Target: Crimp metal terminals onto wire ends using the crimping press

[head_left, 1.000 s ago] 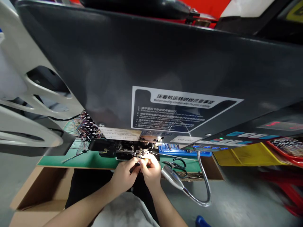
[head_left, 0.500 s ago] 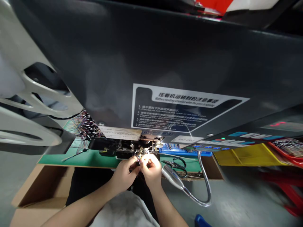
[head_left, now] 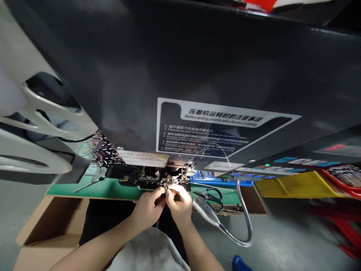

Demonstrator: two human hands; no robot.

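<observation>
Both my hands meet in front of the lit die area of a crimping machine (head_left: 175, 175). My left hand (head_left: 149, 207) pinches thin wires (head_left: 165, 186) between thumb and forefinger. Touching it, my right hand (head_left: 179, 205) is closed on the same wires near their ends, its fingertips close to the metal tooling. The wire ends are small and partly hidden by the fingers. A flexible-neck lamp (head_left: 205, 211) shines from the right of my right hand. Black-handled scissors (head_left: 211, 196) lie on the green mat (head_left: 113, 191) beside it.
The machine's dark housing (head_left: 126, 75) overhangs the work. Behind it on the left lies a heap of wires (head_left: 104, 150). A blue tray (head_left: 220, 182) with wires sits right of the tooling. Farther right is a yellow bin (head_left: 290, 185); a cardboard box (head_left: 47, 222) stands below left.
My hands stay nearly in place, with small finger movements around the wires. The view has shifted slightly; the other things have not moved.
</observation>
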